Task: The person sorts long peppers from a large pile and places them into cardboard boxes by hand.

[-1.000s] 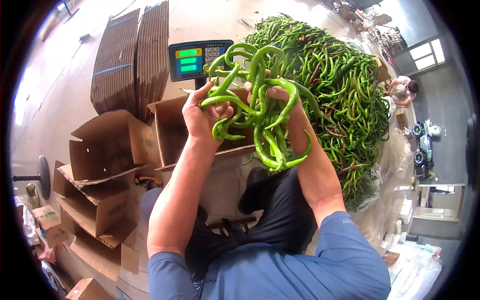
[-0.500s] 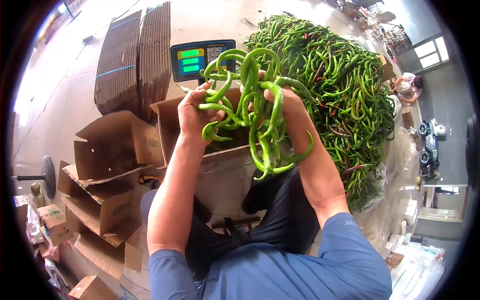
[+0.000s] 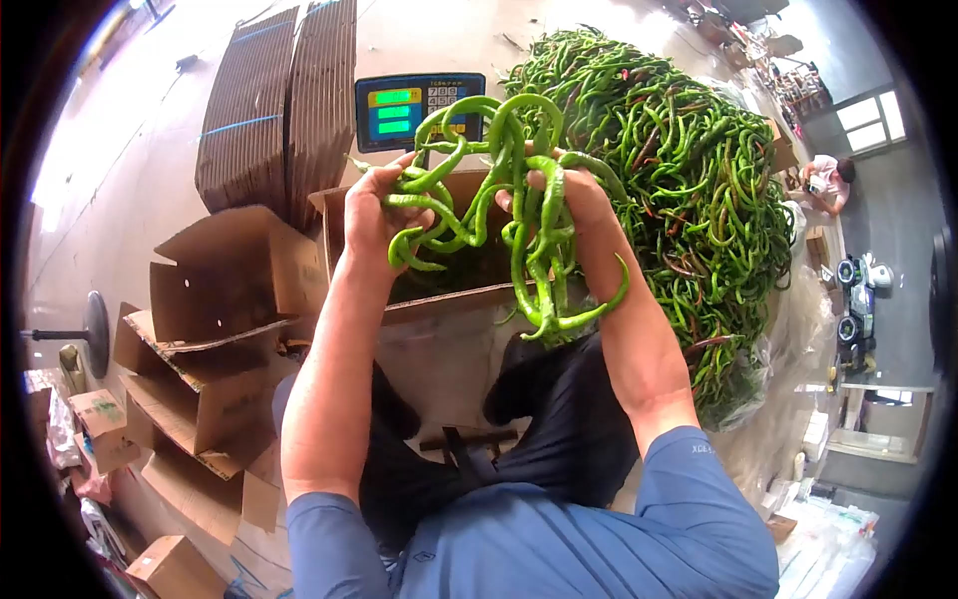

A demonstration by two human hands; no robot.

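Note:
Long curly green peppers (image 3: pixel 544 240) hang in a tangled bunch between my two hands. My left hand (image 3: pixel 374 212) has its fingers closed around several of them. My right hand (image 3: pixel 571 192) grips the larger part of the bunch, partly hidden behind the peppers. Below and behind both hands stands an open cardboard box (image 3: pixel 454 302) with more green peppers inside. Just beyond the box, a scale display (image 3: pixel 419 110) shows three lit green windows. To the right of my right hand lies a big heap of green peppers (image 3: pixel 689 200), with some dark and red ones mixed in.
Flattened cardboard (image 3: pixel 244 130) is stacked upright at the back left. Open empty boxes (image 3: pixel 235 280) stand left of my left arm. A round black base on a pole (image 3: pixel 97 334) is at the far left. Clear plastic sheeting (image 3: pixel 788 349) edges the heap. Another person (image 3: pixel 828 183) sits at the far right.
My left hand has moved left, away from my right hand, and the bunch has spread wider between them. More of the box's inside, with peppers in it, now shows.

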